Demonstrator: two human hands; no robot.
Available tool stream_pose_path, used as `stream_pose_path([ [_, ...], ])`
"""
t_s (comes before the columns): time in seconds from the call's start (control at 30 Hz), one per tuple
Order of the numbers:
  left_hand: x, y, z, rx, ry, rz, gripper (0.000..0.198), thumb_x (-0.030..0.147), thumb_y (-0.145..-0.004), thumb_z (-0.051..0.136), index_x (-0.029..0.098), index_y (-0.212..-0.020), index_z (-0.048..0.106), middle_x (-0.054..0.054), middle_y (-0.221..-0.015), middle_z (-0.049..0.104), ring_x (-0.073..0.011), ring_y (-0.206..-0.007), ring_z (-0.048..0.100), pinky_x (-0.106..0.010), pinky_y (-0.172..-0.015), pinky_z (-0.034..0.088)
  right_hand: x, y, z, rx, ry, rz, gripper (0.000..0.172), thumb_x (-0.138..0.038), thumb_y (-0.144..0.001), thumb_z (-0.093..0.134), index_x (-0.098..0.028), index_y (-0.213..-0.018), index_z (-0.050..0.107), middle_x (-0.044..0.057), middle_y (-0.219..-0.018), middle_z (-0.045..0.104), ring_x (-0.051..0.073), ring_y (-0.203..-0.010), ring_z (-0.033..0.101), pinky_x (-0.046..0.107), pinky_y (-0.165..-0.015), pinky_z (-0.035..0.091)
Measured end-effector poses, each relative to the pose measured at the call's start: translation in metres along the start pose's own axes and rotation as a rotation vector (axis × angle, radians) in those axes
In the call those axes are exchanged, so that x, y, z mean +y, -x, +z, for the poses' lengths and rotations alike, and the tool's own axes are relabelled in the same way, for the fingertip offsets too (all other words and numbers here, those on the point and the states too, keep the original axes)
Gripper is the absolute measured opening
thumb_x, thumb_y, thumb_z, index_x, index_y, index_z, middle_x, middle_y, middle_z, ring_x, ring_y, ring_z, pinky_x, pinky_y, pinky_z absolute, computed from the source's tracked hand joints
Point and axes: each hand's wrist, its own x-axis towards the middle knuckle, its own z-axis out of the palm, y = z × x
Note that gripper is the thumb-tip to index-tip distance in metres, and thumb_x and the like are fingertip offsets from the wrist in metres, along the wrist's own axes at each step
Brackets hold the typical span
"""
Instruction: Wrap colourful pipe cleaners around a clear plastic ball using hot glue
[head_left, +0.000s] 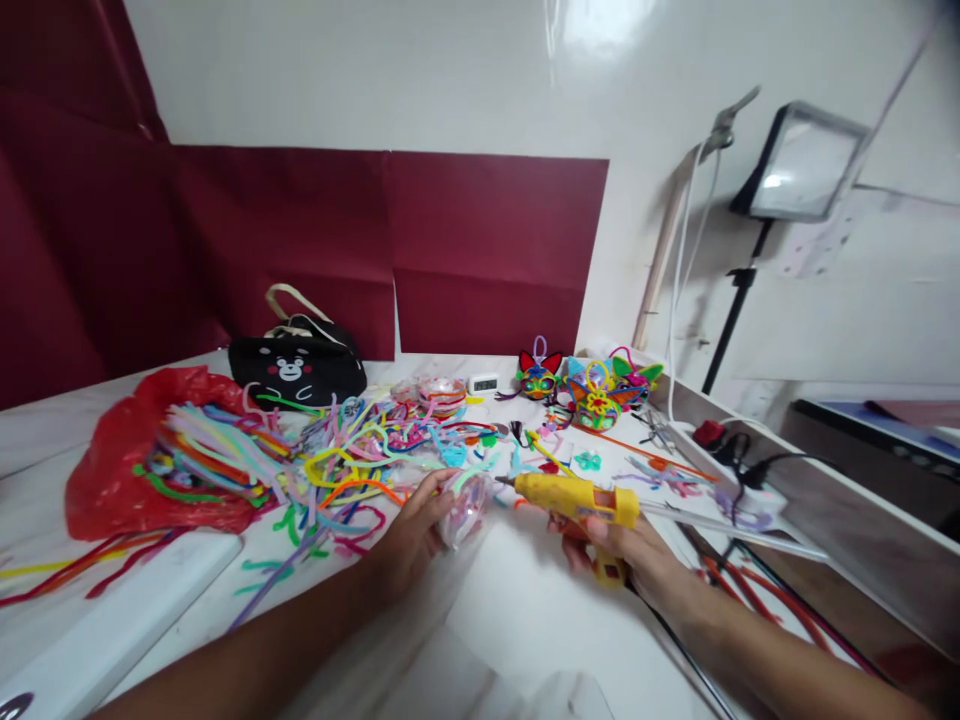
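My right hand [600,545] is wrapped round the handle of a yellow hot glue gun [574,495], with a clear glue stick [735,530] sticking out of its back end. The gun's nozzle points left, close to a clear plastic ball [466,510] with pinkish glints. Fingers of my left hand [420,525] are closed on the left side of that ball, just above the white table. A pale green pipe cleaner [476,470] is at the ball's top; whether it is attached I cannot tell.
A red plastic bag [120,470] spills colourful pipe cleaners [360,440] across the left. Behind stand a black bag [300,362], a small digital timer [484,383] and several cat-faced ornaments [538,378]. A power strip [739,480] with plugs lies right; a white case [127,620] lies front left.
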Motion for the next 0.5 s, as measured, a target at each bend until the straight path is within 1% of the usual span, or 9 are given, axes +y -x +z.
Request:
stream_pose_path([
  [0.07,-0.0004,-0.001,0.0001,0.003,0.06,-0.01,0.038,0.031,-0.082,0.073,0.02,-0.114,0.056,-0.007,-0.115,0.069,-0.0214,-0.101,0.068,-0.038,-0.091,0.056,0.0017,0.0007,-0.0013,0.0,0.022,0.014,0.058,-0.067,-0.084,0.052,-0.014,-0.099,0.069,0.005,-0.069,0.064,0.017,-0.062,0.049,0.029,-0.059,0.033],
  [0.13,-0.0001,-0.0024,0.0004,0.033,0.115,-0.035,0.034,0.029,-0.084,0.07,0.02,-0.113,0.056,-0.009,-0.116,0.069,-0.0235,-0.104,0.068,-0.042,-0.094,0.055,0.0029,0.0011,-0.0026,0.012,0.058,0.034,0.059,-0.068,-0.084,0.05,-0.014,-0.097,0.07,0.006,-0.07,0.064,0.017,-0.063,0.05,0.03,-0.059,0.033],
  [0.2,0.0006,-0.004,0.0007,0.053,0.143,-0.069,0.032,0.028,-0.085,0.069,0.019,-0.113,0.055,-0.01,-0.116,0.069,-0.025,-0.104,0.068,-0.046,-0.096,0.054,0.0027,0.0016,-0.0037,0.025,0.086,0.051,0.059,-0.068,-0.084,0.05,-0.014,-0.095,0.071,0.006,-0.071,0.064,0.018,-0.064,0.051,0.03,-0.06,0.035],
  [0.27,0.0014,-0.005,0.0006,0.06,0.135,-0.101,0.033,0.029,-0.086,0.068,0.017,-0.113,0.054,-0.012,-0.115,0.07,-0.0259,-0.103,0.069,-0.047,-0.097,0.054,0.0015,0.0021,-0.0044,0.045,0.099,0.06,0.058,-0.067,-0.085,0.051,-0.014,-0.095,0.071,0.006,-0.072,0.064,0.019,-0.067,0.052,0.031,-0.062,0.036],
  [0.33,0.0017,-0.0052,0.0001,0.045,0.104,-0.134,0.037,0.036,-0.085,0.068,0.016,-0.113,0.053,-0.014,-0.113,0.07,-0.0274,-0.1,0.07,-0.045,-0.093,0.056,-0.0001,0.0027,-0.005,0.062,0.121,0.064,0.056,-0.066,-0.085,0.051,-0.015,-0.093,0.071,0.006,-0.074,0.064,0.019,-0.068,0.052,0.031,-0.063,0.037],
  [0.4,0.0016,-0.0049,-0.0007,0.03,0.067,-0.165,0.044,0.044,-0.083,0.069,0.016,-0.113,0.052,-0.015,-0.111,0.071,-0.0298,-0.097,0.072,-0.044,-0.085,0.059,-0.0013,0.0034,-0.0056,0.062,0.149,0.064,0.055,-0.066,-0.086,0.05,-0.015,-0.087,0.071,0.006,-0.075,0.063,0.019,-0.069,0.051,0.031,-0.063,0.037],
  [0.5,0.0015,-0.0039,-0.001,-0.003,0.008,-0.177,0.055,0.05,-0.078,0.073,0.019,-0.117,0.049,-0.014,-0.113,0.07,-0.0329,-0.095,0.072,-0.045,-0.076,0.061,-0.002,0.005,-0.0066,0.031,0.182,0.066,0.055,-0.066,-0.088,0.048,-0.015,-0.085,0.07,0.006,-0.076,0.061,0.018,-0.068,0.05,0.03,-0.062,0.037],
])
